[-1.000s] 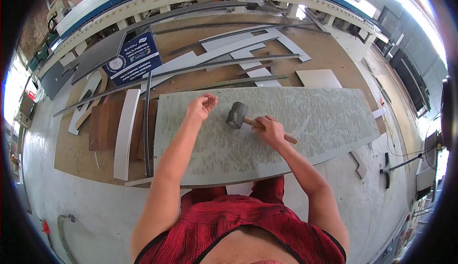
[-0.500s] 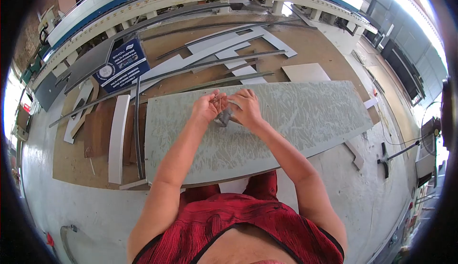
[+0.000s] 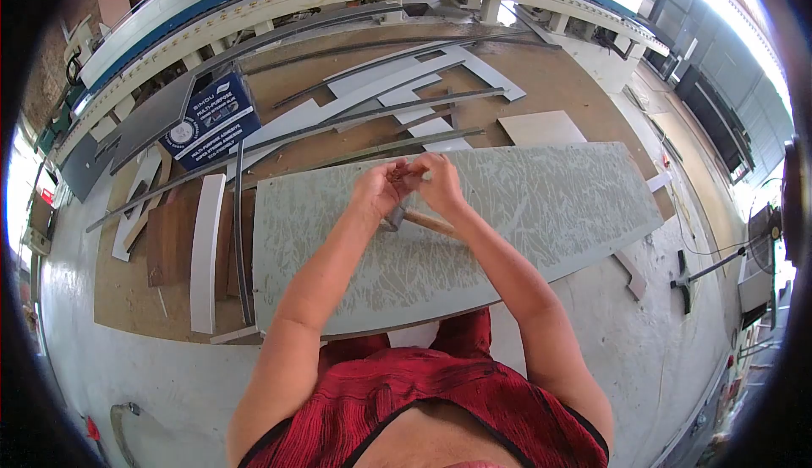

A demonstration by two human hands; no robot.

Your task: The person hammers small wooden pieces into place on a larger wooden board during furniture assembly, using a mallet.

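The left hand (image 3: 376, 190) is curled around small brownish pieces (image 3: 395, 177), probably light, rigid and best pinched singly; whether the right hand (image 3: 441, 184), fingertips bunched, grips one cannot be determined.

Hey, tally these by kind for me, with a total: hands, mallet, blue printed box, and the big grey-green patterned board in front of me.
Hands: 2 (left hand, right hand)
Mallet: 1
Blue printed box: 1
Grey-green patterned board: 1
Total: 5
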